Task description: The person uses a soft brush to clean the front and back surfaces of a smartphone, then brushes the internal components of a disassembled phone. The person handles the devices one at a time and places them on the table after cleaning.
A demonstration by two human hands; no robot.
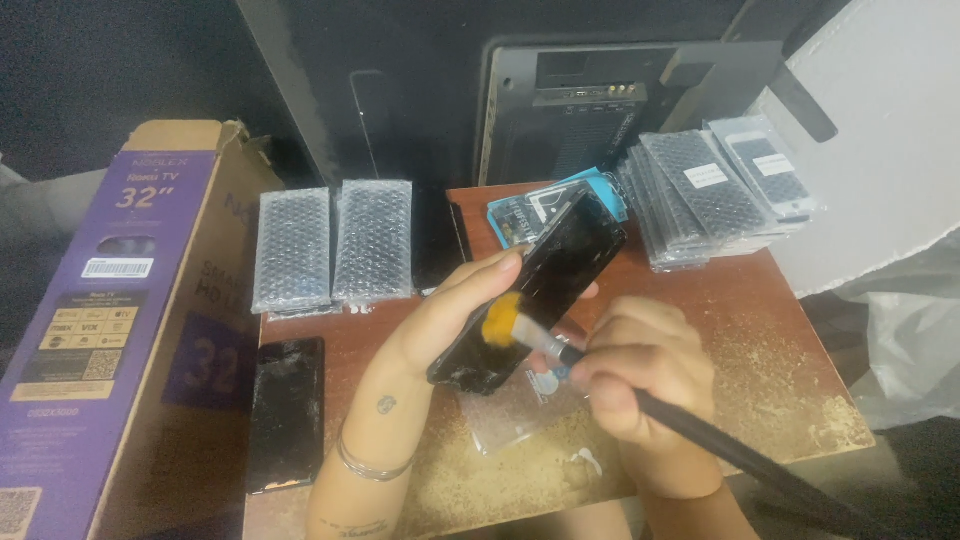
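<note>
My left hand [445, 320] grips a black phone screen panel [535, 290], tilted up over the middle of a worn wooden table [790, 370]. My right hand [640, 375] holds a long black brush [720, 440] by its handle. Its orange bristles [503, 322] touch the lower part of the panel's glass. A bracelet sits on my left wrist. Under my hands lies a clear plastic wrapper [510, 410].
A second black panel [287, 412] lies flat at the table's left. Two bubble-wrapped packs [335, 245] stand behind it, and a fanned stack of wrapped panels [710, 195] sits at the back right. A purple television box [110, 310] leans at left; a dark television back [590, 110] stands behind.
</note>
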